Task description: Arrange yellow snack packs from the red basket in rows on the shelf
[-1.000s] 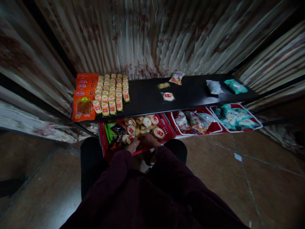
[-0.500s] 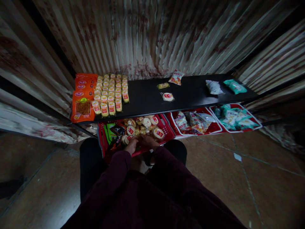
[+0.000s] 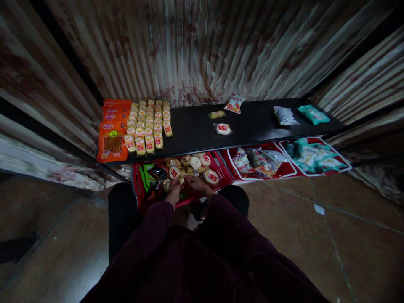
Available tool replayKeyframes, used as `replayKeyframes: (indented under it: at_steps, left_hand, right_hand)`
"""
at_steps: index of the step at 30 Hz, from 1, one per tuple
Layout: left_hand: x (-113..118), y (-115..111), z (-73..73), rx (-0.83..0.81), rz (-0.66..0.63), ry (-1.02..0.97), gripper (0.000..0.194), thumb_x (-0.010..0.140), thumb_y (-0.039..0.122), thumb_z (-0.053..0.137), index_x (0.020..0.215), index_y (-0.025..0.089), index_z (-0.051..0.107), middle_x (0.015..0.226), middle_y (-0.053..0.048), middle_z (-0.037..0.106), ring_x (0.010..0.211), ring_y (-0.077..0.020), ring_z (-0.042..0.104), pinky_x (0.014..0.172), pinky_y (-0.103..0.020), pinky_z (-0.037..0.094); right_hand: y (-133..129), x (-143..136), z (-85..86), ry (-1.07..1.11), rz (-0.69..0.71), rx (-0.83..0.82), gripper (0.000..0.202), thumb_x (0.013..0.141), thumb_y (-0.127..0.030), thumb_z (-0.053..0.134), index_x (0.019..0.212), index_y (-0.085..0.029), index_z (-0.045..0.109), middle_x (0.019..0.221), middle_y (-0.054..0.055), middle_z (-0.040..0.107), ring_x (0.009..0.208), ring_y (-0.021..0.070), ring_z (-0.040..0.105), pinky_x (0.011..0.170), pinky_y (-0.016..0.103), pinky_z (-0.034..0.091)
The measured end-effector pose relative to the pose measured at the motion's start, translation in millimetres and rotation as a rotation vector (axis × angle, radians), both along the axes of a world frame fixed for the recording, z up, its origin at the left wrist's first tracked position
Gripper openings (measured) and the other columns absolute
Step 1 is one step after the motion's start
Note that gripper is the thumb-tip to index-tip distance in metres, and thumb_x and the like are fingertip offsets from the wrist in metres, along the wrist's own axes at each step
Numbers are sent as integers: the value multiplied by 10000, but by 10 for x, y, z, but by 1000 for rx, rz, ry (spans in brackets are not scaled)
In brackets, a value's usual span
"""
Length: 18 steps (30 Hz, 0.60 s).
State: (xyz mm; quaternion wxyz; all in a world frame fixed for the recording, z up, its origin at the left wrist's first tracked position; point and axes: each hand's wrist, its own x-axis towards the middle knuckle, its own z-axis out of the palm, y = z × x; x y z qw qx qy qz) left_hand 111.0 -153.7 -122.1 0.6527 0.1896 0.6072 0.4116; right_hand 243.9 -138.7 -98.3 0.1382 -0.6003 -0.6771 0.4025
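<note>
In the red basket [image 3: 224, 170], my left hand [image 3: 174, 192] has its fingers closed around a small wrapped cake [image 3: 166, 184], which is partly hidden. Close beside it, my right hand [image 3: 196, 186] curls its fingers inward among the packets; what they grip is hidden. Several round wrapped cakes with red labels, such as one labelled cake [image 3: 211, 176], lie around both hands. Green packets [image 3: 146, 176] and a dark packet [image 3: 158, 171] fill the basket's left side.
Above the basket runs a black shelf [image 3: 192, 130] holding orange snack bags [image 3: 112, 141], rows of small wrapped cakes [image 3: 149, 144] and a few single packets. To the right, two more baskets hold white-and-red bags [image 3: 261, 163] and teal bags [image 3: 312, 155]. Pleated curtain [image 3: 189, 50] hangs behind.
My hands stay in the basket, and the fingers have shifted among the packets. The round cake by my left hand has turned, its red label no longer facing up. The view moved slightly.
</note>
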Motion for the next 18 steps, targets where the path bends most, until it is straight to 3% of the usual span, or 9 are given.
replayKeyframes:
  at_steps: [4, 9, 15, 18]
  left_hand:
    - [-8, 13, 98, 3, 66, 50, 439, 596, 169, 748, 1028, 163, 668, 761, -34, 678, 644, -105, 598, 665, -243, 469]
    - [-116, 43, 189, 0, 118, 65, 422, 651, 178, 728, 1069, 162, 673, 769, -33, 688, 587, -91, 586, 610, -230, 470]
    - [-251, 98, 273, -22, 137, 39, 464, 674, 233, 745, 1121, 155, 646, 768, -43, 691, 568, -91, 594, 564, -217, 475]
    - [-268, 113, 326, -33, 165, -22, 458, 695, 220, 733, 1137, 155, 632, 752, -40, 688, 554, -90, 590, 560, -218, 482]
  right_hand:
    - [10, -1, -16, 92, -23, 37, 288, 800, -169, 463, 989, -122, 675, 1028, 83, 702, 1009, 178, 640, 913, 404, 491]
    - [-11, -48, -72, 299, -118, -9, 264, 784, -163, 514, 983, -140, 687, 1100, 110, 690, 1070, 198, 625, 989, 389, 451]
    - [-118, -144, -3, 632, -283, -174, 343, 785, -289, 578, 1096, -156, 635, 1191, 111, 644, 1044, 202, 629, 909, 377, 507]
    - [-176, -225, 23, 719, -340, -236, 429, 741, -392, 635, 1110, -173, 628, 1115, 88, 674, 939, 204, 660, 861, 386, 525]
